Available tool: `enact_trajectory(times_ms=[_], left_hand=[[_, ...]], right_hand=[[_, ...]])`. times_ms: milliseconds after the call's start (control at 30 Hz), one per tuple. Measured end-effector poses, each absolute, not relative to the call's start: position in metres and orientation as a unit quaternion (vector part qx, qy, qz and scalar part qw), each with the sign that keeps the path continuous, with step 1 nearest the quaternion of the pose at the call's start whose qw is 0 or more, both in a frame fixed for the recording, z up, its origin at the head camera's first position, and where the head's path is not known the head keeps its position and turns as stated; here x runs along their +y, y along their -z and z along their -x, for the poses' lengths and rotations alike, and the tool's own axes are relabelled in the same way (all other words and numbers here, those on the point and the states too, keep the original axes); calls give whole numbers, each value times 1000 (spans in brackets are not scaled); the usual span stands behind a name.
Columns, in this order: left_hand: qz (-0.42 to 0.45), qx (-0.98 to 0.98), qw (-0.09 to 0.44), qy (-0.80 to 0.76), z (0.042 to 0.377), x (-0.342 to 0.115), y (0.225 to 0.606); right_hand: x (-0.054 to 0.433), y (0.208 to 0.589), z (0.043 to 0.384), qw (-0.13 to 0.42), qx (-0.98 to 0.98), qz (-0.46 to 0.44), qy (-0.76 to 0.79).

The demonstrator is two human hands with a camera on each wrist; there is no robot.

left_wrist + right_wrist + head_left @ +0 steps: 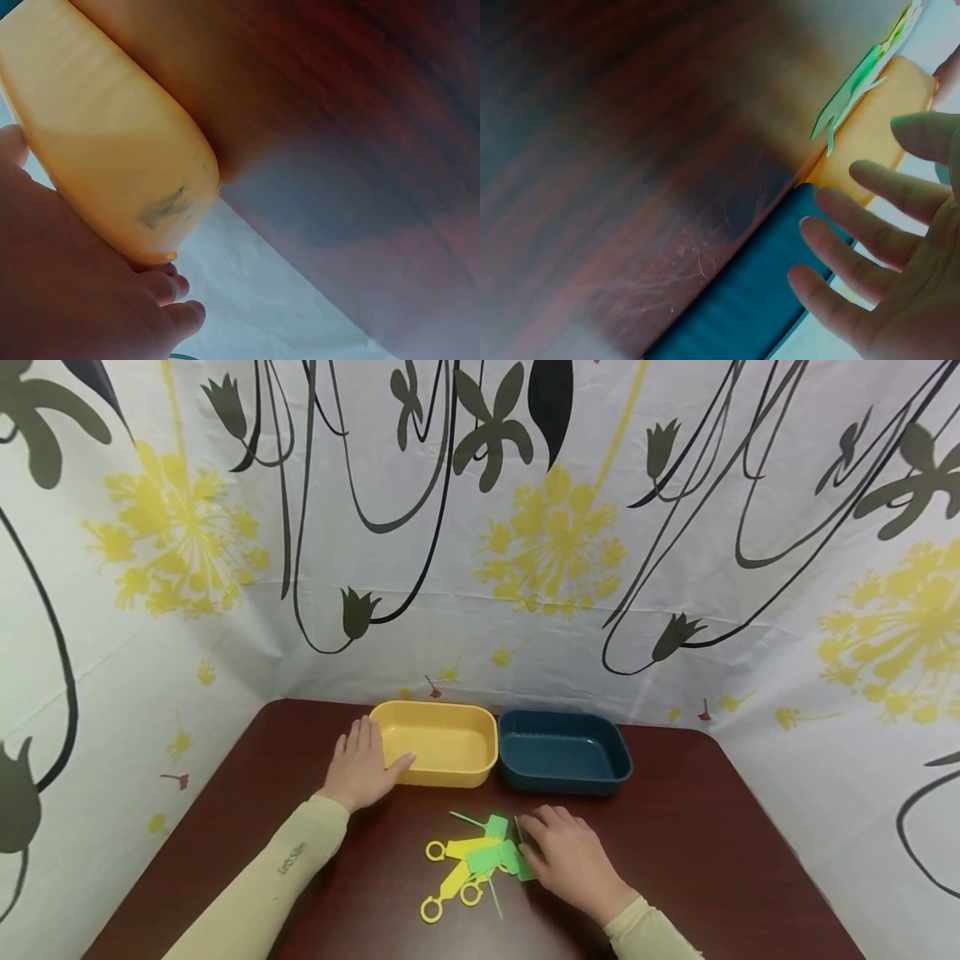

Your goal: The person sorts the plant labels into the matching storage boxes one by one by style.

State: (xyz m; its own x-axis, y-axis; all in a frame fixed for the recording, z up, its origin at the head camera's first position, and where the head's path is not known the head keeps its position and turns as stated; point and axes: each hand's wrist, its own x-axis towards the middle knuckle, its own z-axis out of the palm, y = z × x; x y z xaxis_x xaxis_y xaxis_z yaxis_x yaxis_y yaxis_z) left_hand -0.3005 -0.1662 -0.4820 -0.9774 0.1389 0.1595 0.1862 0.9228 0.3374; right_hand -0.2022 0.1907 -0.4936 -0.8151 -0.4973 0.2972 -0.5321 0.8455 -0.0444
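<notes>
My left hand (362,768) rests at the left end of a yellow plastic bin (437,775), fingers extended along its side and thumb over the front rim. In the left wrist view the palm lies against the bin's rim, near a dark smudge on its wall. My right hand (567,853) is just right of a small heap of plastic tags, its fingers spread and slightly bent with nothing between them. The heap mixes green tags (486,858) with thin tails and yellow tags (454,882) ending in rings. Part of the green ones is hidden behind the right fingers.
A dark blue bin (566,783) stands side by side with the yellow bin near the back of the dark red-brown table (390,893). Behind and at both sides hangs a white cloth (465,560) printed with flowers.
</notes>
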Motion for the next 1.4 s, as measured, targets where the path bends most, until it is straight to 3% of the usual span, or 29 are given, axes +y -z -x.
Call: enact_trajectory(times_ms=[567,900,1400], left_hand=[[73,-985,38,151,306,-166,475],[73,-986,37,142,308,-167,480],[71,-990,38,119,302,-163,471]], right_hand=[[179,482,225,97,-975,-177,-96],[163,482,235,47,-985,-154,-64],[157,486,236,35,-986,-157,-54]])
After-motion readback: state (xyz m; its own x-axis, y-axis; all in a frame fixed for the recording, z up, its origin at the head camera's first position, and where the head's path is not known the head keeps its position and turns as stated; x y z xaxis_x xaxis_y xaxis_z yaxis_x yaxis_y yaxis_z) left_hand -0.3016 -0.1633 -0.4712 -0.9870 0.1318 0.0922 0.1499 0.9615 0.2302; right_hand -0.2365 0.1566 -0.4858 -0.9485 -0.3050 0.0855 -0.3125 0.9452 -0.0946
